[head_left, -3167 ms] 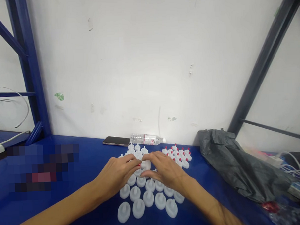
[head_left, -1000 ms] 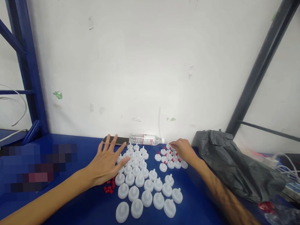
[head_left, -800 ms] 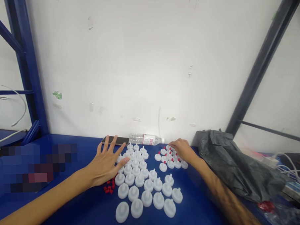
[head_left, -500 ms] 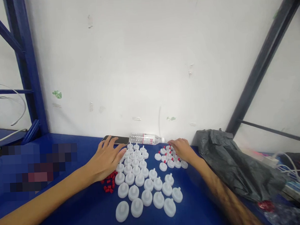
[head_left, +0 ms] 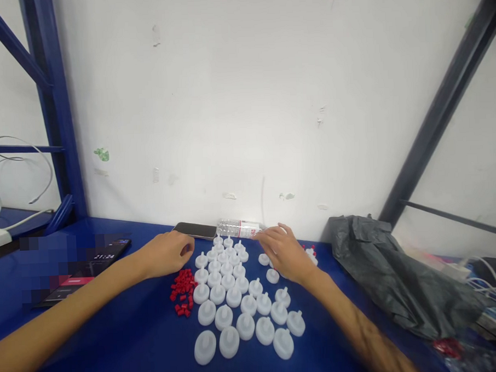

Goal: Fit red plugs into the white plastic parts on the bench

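My left hand (head_left: 173, 253) is curled closed just left of the white nozzle caps (head_left: 227, 283); whatever its fingers may hold is hidden. Small red plugs (head_left: 182, 287) lie in a loose pile below that hand. The white caps stand nozzle up in uneven rows across the middle of the table. My right hand (head_left: 287, 253) reaches over a second group of caps, its fingers apart and pointing toward the clear plastic bottle (head_left: 229, 228). Part of this group shows past the wrist as white caps with red tips (head_left: 312, 254); the hand covers others.
A dark phone (head_left: 195, 230) lies flat by the wall, left of the bottle. Another phone (head_left: 99, 264) with a lit screen rests beyond my left forearm. A dark grey plastic bag (head_left: 400, 272) lies at the right. Blue frame posts (head_left: 57, 106) stand at the left.
My left hand has curled its fingers and drawn back from the far rows, uncovering red plugs. My right hand has shifted left over the red-tipped caps, hiding most of them.
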The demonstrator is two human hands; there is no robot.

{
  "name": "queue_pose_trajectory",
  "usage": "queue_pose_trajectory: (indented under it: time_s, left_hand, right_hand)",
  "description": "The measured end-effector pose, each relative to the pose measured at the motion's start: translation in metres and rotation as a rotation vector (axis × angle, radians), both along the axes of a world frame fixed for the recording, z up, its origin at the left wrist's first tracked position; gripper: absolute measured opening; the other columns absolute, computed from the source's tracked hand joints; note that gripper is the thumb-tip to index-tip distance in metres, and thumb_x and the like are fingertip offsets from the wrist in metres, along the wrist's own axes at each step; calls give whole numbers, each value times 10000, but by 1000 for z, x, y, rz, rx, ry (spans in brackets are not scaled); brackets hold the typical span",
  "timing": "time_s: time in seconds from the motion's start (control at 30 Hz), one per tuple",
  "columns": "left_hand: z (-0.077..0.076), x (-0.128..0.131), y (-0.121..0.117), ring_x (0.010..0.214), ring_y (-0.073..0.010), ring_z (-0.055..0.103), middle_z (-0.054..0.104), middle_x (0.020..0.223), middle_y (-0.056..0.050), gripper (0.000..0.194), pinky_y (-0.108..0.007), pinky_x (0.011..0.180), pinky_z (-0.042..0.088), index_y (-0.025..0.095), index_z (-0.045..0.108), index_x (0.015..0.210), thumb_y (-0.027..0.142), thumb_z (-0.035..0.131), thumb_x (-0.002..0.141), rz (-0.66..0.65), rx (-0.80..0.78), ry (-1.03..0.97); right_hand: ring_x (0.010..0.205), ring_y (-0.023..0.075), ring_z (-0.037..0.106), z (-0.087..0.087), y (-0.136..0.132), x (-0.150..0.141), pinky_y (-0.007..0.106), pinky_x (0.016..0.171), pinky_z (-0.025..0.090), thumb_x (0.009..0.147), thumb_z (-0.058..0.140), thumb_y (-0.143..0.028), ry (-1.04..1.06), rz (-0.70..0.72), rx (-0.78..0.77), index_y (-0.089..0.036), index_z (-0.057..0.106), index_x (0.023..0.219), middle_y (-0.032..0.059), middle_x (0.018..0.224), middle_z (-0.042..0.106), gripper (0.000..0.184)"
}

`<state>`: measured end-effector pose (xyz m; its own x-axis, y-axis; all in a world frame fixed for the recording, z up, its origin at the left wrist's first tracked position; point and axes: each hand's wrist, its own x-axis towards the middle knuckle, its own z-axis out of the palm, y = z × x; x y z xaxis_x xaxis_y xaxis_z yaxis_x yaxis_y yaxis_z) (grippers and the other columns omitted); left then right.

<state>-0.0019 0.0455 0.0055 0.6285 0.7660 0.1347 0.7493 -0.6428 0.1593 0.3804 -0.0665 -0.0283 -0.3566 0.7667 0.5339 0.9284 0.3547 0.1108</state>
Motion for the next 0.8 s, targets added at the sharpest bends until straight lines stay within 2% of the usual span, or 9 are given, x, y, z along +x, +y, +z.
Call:
queue_pose_trajectory:
  time_s: [0.13,0.3,0.43,0.67,0.8]
  left_hand:
    - [5,-5,4,972,-278,856,959,1037,-65,209,-314,843,515,238,953,1012,188,755,1056,-110,-125,-10]
    - [3,-9,2,1061,-292,849,935,1106,-72,140,-319,934,553,244,965,998,333,859,1019,-150,-176,-28]
    - [0,-9,2,1087,-304,829,909,1108,-73,134,-337,958,543,247,967,993,316,852,995,-148,-181,-23]
    - [-2,-5,2,1090,-311,855,938,1153,-102,226,-355,985,561,224,976,1020,305,766,1037,-163,-215,-1]
    - [-3,-6,3,1113,-322,863,955,1181,-111,249,-355,985,573,225,981,1057,338,760,1052,-161,-230,-14]
  right_hand:
    - [1552,363,845,-17,0,-15,717,1441,611,1314,606,-220,-20,82,-30,-322,856,1704,124,1654,926,474]
    - [1529,359,883,-30,4,-10,701,1390,677,1251,599,-90,-63,74,-87,-388,859,1705,71,1655,933,602]
    - [1609,345,852,-29,2,-9,671,1447,651,1177,628,-10,-81,74,-131,-429,831,1750,50,1731,895,739]
    - [1768,373,740,-22,-5,-19,726,1534,545,1081,547,65,-67,47,-324,-271,754,1846,125,1834,820,862]
    - [1750,318,756,-17,-5,-21,669,1553,531,1057,559,69,-64,38,-327,-303,782,1810,104,1802,848,869]
